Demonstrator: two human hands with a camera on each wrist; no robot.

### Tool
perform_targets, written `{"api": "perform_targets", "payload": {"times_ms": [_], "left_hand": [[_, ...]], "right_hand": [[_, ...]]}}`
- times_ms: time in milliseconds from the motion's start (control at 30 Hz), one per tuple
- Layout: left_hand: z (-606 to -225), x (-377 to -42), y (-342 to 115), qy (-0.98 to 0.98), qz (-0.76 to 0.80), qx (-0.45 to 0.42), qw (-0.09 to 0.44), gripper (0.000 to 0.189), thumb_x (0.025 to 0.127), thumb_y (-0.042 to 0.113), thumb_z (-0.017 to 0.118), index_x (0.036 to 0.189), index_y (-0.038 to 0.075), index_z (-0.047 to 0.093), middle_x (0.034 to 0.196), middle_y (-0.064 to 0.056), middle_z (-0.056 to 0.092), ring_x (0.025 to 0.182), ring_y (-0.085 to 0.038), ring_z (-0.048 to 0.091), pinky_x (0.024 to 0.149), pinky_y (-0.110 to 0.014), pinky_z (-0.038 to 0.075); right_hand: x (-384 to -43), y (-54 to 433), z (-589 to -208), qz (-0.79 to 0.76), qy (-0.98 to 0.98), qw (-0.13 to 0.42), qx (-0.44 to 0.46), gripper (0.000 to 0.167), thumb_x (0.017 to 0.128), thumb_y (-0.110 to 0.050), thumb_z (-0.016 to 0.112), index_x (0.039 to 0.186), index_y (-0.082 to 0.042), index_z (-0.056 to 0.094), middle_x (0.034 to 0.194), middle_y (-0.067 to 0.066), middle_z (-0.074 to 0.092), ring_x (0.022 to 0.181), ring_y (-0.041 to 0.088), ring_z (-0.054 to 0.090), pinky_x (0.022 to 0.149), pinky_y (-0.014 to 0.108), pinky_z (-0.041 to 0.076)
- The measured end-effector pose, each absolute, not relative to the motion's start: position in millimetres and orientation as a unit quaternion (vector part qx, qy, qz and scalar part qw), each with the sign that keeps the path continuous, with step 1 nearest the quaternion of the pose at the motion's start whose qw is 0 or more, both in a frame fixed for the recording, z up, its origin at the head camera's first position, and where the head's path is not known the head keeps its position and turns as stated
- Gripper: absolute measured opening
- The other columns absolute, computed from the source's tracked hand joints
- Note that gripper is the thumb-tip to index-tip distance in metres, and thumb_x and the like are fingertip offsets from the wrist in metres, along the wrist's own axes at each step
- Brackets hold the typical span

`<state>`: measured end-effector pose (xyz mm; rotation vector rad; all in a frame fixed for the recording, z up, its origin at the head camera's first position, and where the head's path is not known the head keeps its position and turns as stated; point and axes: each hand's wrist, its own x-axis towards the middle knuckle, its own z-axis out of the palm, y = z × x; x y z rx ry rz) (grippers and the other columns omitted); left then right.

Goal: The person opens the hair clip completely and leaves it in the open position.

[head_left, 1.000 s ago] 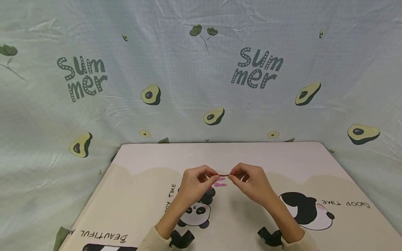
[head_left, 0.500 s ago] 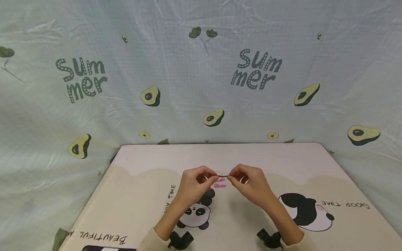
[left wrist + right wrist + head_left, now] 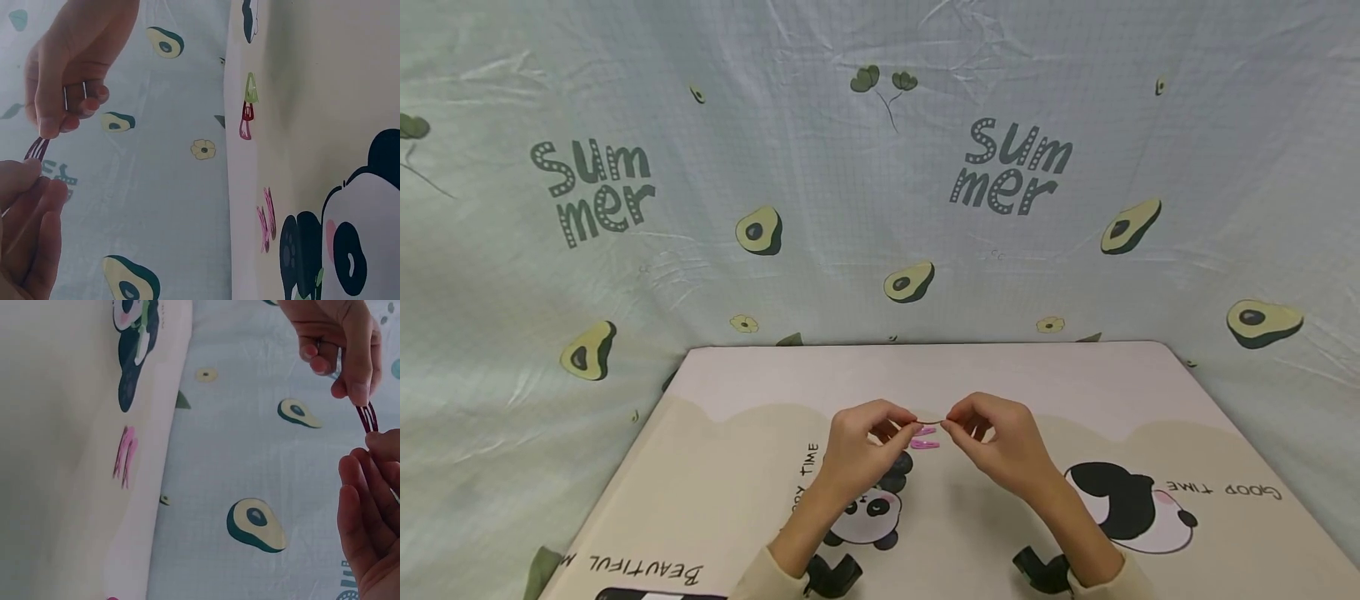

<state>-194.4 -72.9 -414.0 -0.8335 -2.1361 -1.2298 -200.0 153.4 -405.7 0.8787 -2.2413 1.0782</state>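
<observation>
Between both hands, a dark red snap hair clip (image 3: 37,149) is stretched level above the table. My left hand (image 3: 861,442) pinches one end with thumb and forefinger. The other end is pinched the same way by my right hand (image 3: 1000,437). Long slits show along the clip (image 3: 367,417) in the right wrist view. Below and behind it, two pink snap hair clips (image 3: 925,445) lie side by side on the table. In the left wrist view, a green hair clip (image 3: 251,87), a red hair clip (image 3: 247,111) and a pink hair clip (image 3: 245,129) lie in a row.
The table (image 3: 760,375) has a pale cover printed with a panda (image 3: 867,515) and a dog (image 3: 1138,508). A fabric sheet (image 3: 835,167) with avocado prints hangs behind it. Black wrist mounts (image 3: 835,575) sit at both forearms.
Both hands stay in nearly the same place, still pinching the clip. The clip looked flatter half a second ago and now bows slightly downward. The head view has shifted a little.
</observation>
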Motion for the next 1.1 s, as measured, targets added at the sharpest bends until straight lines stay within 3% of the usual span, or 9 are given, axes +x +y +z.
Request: {"api": "perform_targets", "payload": {"times_ms": [433,1100], "left_hand": [[-420.4,-198.2,-72.5,-0.756,-0.439,-0.353,0.333,0.010,0.083,0.003,0.082,0.091,0.007,0.077,0.080,-0.004,0.078,0.056,-0.006,0.067,0.058,-0.013,0.055],[-419.9,-198.0,-69.3,-0.747,-0.430,-0.359,0.358,0.015,0.079,0.001,0.084,0.089,0.008,0.075,0.077,-0.003,0.077,0.054,-0.006,0.065,0.056,-0.011,0.052]], "right_hand": [[-199.8,153.0,-405.4,0.380,-0.790,0.306,0.372,0.024,0.073,0.003,0.085,0.081,-0.012,0.069,0.071,-0.006,0.069,0.059,0.001,0.056,0.056,0.012,0.049],[-200.7,151.9,-407.9,0.394,-0.769,0.321,0.387,0.030,0.070,0.008,0.083,0.076,-0.014,0.064,0.066,-0.005,0.066,0.055,0.001,0.052,0.053,0.012,0.048]]}}
